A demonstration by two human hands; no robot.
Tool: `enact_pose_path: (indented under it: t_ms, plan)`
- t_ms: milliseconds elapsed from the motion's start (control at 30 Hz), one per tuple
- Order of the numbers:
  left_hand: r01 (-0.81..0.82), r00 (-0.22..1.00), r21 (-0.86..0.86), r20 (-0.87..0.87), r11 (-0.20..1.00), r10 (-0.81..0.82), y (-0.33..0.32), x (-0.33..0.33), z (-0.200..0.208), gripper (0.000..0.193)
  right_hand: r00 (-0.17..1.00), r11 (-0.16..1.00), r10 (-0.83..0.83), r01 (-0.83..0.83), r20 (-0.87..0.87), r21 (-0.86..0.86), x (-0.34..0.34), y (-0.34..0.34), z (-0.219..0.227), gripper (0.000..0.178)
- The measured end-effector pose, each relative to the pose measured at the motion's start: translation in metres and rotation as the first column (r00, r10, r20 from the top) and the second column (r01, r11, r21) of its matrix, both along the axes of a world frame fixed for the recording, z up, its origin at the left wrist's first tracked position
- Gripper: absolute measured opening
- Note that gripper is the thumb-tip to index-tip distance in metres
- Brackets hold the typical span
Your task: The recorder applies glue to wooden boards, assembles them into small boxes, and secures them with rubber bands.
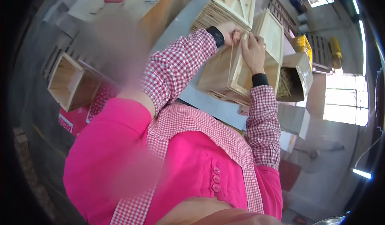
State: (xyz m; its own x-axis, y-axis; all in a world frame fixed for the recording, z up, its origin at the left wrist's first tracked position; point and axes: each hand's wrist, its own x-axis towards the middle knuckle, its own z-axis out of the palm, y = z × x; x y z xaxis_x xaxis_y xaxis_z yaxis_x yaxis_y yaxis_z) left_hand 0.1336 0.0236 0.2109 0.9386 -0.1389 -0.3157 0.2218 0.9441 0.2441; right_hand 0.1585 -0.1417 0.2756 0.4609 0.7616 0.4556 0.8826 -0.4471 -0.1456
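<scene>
A pale wooden box lies on the grey table in front of me, its open side facing right and toward me. My left hand is closed in a pinch at the far edge of this box. From its fingertips a thin pale cord runs down along the box toward the near edge. My right hand reaches over the box's opening, its fingertips pressed together close to the left hand's. Whatever sits between the right fingertips is too small to tell. Checked sleeves and dark wristbands cover both forearms.
Behind the box stand a slatted wooden crate and another wooden box. At right, a carton holds straw-like filling near a yellow crate. An open wooden box is at left. Blurred smudges cover part of the view.
</scene>
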Motion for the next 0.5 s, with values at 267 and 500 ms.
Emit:
enact_pose_path:
  t_ms: [267,500]
  plan:
    - [0.009,0.997,0.132,0.069,0.991,-0.019,-0.015,0.002,0.010,0.021,1.000,1.000,-0.011,0.011,-0.015,-0.001,0.003,-0.017,-0.004,0.047]
    - [0.033,0.976,0.043,0.215,0.999,-0.041,-0.053,-0.037,0.005,0.021,1.000,1.000,-0.009,0.009,0.015,0.001,0.016,-0.020,0.001,0.045]
